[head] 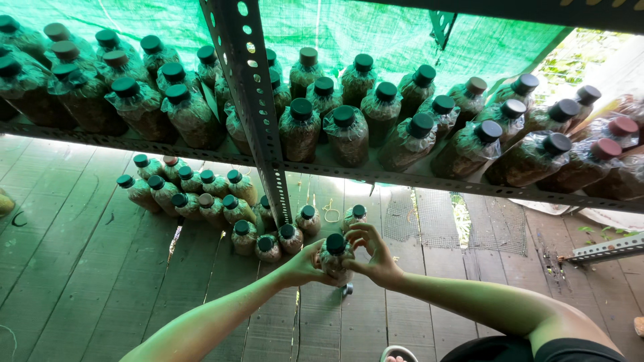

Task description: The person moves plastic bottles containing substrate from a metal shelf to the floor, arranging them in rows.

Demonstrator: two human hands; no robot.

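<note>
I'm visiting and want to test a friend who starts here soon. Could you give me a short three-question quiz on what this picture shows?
1. True or false: both hands touch the same capped bag.
2. Where do most of the filled bags stand? A) on the metal shelf B) in a basket C) on a chair
3. Fill in: the small group of bags below the shelf stands on the wooden ____.

Key: 1 true; 2 A; 3 floor. Behind the shelf hangs green netting; a perforated metal post crosses the view.
</note>
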